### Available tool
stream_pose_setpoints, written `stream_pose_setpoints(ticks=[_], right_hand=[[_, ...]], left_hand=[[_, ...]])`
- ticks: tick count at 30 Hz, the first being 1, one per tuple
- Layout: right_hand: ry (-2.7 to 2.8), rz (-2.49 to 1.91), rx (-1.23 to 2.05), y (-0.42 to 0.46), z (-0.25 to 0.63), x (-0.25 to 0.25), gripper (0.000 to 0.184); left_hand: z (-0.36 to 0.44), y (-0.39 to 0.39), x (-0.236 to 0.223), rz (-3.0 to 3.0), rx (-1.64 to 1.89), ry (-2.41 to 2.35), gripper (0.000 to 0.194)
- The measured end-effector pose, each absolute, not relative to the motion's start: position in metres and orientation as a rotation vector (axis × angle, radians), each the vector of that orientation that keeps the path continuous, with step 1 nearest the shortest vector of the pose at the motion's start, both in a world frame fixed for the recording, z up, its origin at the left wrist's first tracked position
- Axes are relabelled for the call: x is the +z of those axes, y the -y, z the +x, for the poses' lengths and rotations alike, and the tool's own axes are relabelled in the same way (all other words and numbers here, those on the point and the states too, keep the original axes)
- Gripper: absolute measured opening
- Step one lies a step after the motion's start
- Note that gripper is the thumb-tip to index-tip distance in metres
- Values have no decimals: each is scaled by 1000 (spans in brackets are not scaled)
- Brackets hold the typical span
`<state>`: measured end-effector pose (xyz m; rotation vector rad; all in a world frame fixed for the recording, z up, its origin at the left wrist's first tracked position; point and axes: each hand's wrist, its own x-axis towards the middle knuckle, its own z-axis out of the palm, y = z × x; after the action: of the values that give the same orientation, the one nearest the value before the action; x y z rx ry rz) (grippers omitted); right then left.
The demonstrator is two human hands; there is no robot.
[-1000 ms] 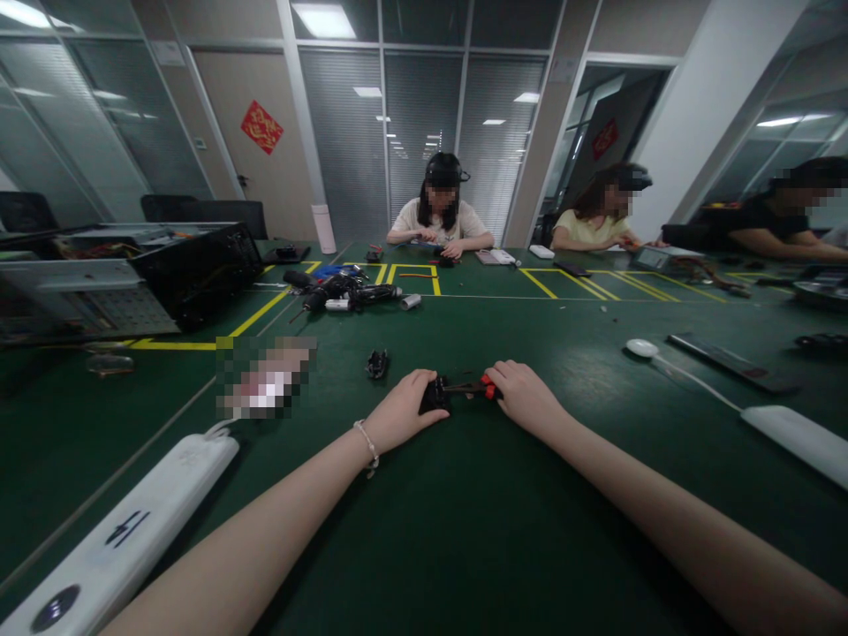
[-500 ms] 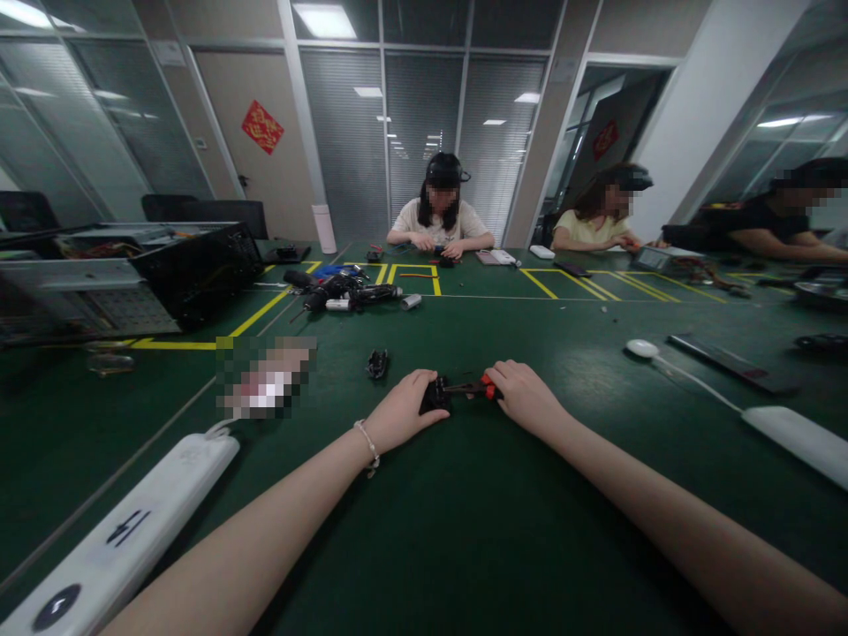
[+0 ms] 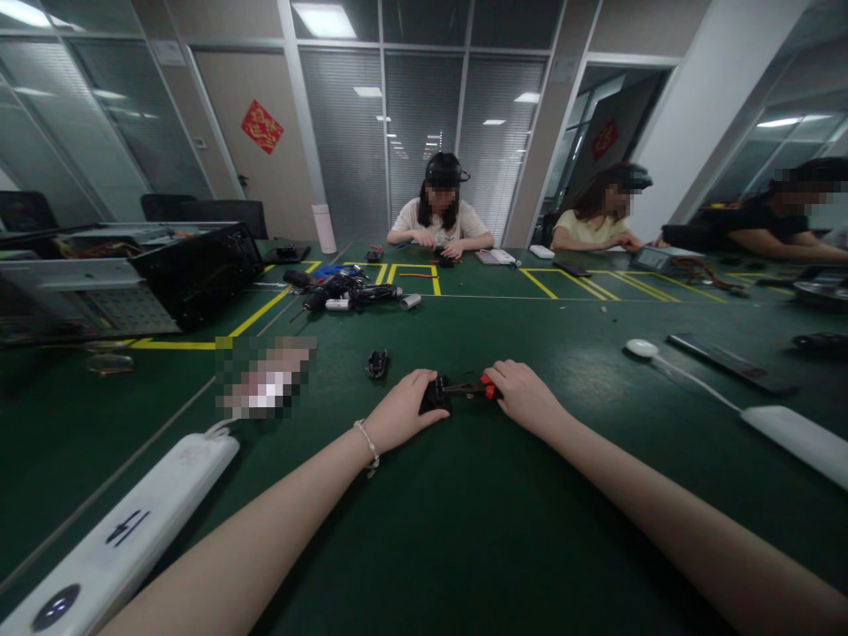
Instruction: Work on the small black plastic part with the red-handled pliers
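Observation:
My left hand [image 3: 401, 413] is closed round a small black plastic part [image 3: 435, 395] on the green table, fingers behind it and thumb in front. The part's exact kind is not clear. My right hand [image 3: 523, 389] wraps round the red handles of a pair of long-nosed pliers [image 3: 472, 388]. Their slim dark jaws point left and reach the near side of the black part; whether they grip it I cannot make out. Another small black part [image 3: 377, 364] lies apart, beyond my left hand.
A white power strip [image 3: 165, 495] lies left, and an open computer case [image 3: 79, 296] stands behind it. Tangled cables with a screwdriver-like tool [image 3: 318, 296] lie farther back. At right are a white mouse-shaped thing [image 3: 641, 349] and a dark flat bar [image 3: 725, 362]. Several co-workers sit across the table.
My hands, the pliers and the black part stay almost in place. The co-worker opposite has shifted their hands slightly.

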<state>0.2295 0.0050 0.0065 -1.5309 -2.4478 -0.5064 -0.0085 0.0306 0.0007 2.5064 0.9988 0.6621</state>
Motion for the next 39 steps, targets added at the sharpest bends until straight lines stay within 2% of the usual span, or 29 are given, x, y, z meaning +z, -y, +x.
stream_pose_setpoints(ticks=[39], right_hand=[[2427, -1543, -534, -5, 224, 6, 33]], left_hand=[[-8, -33, -3, 2539, 700, -986, 53]])
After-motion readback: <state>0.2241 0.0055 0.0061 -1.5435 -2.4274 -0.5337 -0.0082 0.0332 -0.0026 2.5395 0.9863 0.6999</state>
